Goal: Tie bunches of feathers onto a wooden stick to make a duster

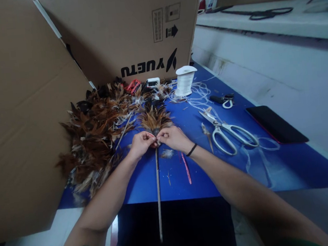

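Note:
A feather duster (154, 118) lies ahead of me, brown and black feathers fanned away at the top of a thin stick (158, 185) that runs toward my lap past the table's front edge. My left hand (143, 143) is closed in a pinch at the base of the feathers, beside the stick. Fingertip to fingertip with it, my right hand (173, 136) pinches at the same spot and wears a black band at the wrist. Any string or fine piece between the fingers is too small to make out. A loose tuft of feather (167, 153) rests just below the right hand.
Piled feathers (95, 129) cover the left of the blue table (204, 181), against cardboard (120, 30). To the right are scissors (230, 132), a black phone-like slab (277, 124), small black-handled snips (222, 100), a white spool (185, 81) with loose ribbon, and a pink strip (186, 169).

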`<state>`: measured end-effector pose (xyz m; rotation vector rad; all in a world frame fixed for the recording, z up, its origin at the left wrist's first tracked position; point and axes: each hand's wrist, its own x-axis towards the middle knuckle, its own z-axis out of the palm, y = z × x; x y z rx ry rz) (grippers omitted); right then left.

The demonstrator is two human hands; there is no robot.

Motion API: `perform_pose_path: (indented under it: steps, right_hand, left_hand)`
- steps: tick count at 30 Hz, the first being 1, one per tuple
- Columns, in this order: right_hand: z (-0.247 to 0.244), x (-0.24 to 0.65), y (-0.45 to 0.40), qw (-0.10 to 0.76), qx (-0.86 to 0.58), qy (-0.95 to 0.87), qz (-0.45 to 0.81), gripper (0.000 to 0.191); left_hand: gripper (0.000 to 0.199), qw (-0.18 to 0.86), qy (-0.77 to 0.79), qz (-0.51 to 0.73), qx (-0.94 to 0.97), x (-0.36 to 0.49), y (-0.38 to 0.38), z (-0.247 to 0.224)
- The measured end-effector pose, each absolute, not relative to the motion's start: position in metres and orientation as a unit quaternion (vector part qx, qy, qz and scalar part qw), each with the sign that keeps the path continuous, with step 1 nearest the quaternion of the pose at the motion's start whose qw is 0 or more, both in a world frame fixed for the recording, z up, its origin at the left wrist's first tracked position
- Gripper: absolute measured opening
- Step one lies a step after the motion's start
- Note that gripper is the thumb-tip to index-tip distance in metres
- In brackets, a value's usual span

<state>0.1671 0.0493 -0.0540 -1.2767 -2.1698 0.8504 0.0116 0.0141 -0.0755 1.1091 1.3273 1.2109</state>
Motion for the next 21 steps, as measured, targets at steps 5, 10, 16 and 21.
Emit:
perform_pose_path:
  steps: [5,10,16,21]
  right_hand:
    - [-0.0565,0.1662,0.0503,0.231,-0.475,-0.791,0.308,0.018]
    - [-0.0567,0.1662,0.0507,0.232,-0.487,-0.781,0.315,0.019]
    - [-0.0597,0.1657,0.0521,0.240,-0.487,-0.778,0.315,0.020]
    - [-0.0608,0.1662,0.0532,0.246,-0.481,-0.780,0.316,0.020]
  left_hand:
    - [0.029,0.502,0.545,0.500,0.448,0.0119,0.0130,-0.0730]
    - [0.021,0.444,0.573,0.500,0.474,0.0116,0.0131,-0.0748]
    - [0.016,0.409,0.579,0.494,0.503,0.0106,0.0137,-0.0766]
    - [0.018,0.409,0.574,0.494,0.508,0.0098,0.0142,-0.0778]
